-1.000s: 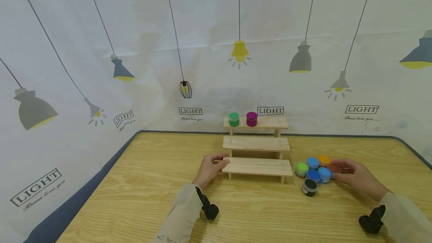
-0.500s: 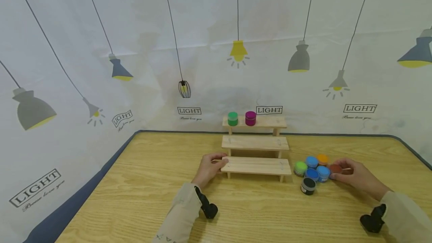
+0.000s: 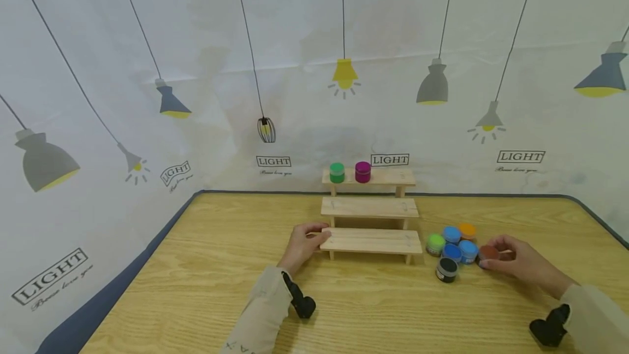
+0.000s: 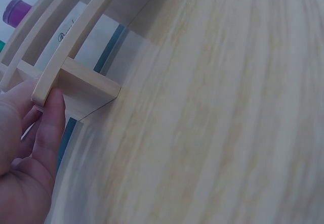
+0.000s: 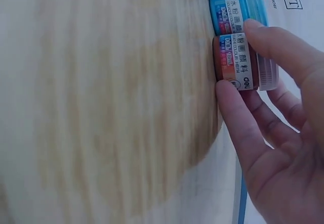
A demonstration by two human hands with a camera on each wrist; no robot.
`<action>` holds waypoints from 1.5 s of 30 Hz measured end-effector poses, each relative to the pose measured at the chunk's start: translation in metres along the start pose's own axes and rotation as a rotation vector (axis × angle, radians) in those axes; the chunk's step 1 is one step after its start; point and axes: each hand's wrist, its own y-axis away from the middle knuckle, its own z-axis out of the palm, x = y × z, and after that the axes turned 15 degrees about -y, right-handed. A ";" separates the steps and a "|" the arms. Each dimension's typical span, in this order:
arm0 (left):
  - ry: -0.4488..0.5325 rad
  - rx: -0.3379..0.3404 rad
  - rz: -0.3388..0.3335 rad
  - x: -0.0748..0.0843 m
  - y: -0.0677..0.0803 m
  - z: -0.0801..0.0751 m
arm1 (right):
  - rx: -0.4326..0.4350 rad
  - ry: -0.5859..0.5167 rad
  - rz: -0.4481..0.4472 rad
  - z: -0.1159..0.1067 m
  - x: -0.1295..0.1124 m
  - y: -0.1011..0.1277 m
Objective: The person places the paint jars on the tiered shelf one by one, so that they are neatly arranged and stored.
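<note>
My left hand (image 3: 301,246) pinches the left end of the lowest step of a three-tier wooden display stand (image 3: 369,240). In the left wrist view, the thumb lies over the edge of the board (image 4: 49,80) and a finger is beneath it. My right hand (image 3: 521,260) holds a small brown paint jar (image 5: 237,62) by its sides, at the right end of a cluster of jars. A light blue paint jar (image 5: 234,12) stands right beside it. On the top step are a green paint jar (image 3: 337,172) and a purple paint jar (image 3: 363,172).
Left of the brown jar stand a lime green jar (image 3: 435,243), an orange jar (image 3: 467,231), a dark blue jar (image 3: 452,253) and a black jar (image 3: 447,270). Behind the wood-grain table (image 3: 373,310) hangs a lamp-printed white backdrop (image 3: 295,70).
The brown jar has shifted slightly right and nearer, away from the orange jar, with my right hand around it. My left hand keeps its place on the stand. The head view drifts slightly.
</note>
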 end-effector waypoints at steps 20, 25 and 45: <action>-0.005 0.005 0.007 0.000 -0.002 0.000 | 0.028 0.104 -0.109 0.003 0.000 0.005; -0.002 0.004 0.017 -0.001 -0.002 0.000 | 0.041 0.108 -0.105 0.002 0.002 0.005; 0.006 -0.001 0.018 -0.001 0.000 0.000 | 0.133 0.155 -0.174 -0.002 -0.023 0.017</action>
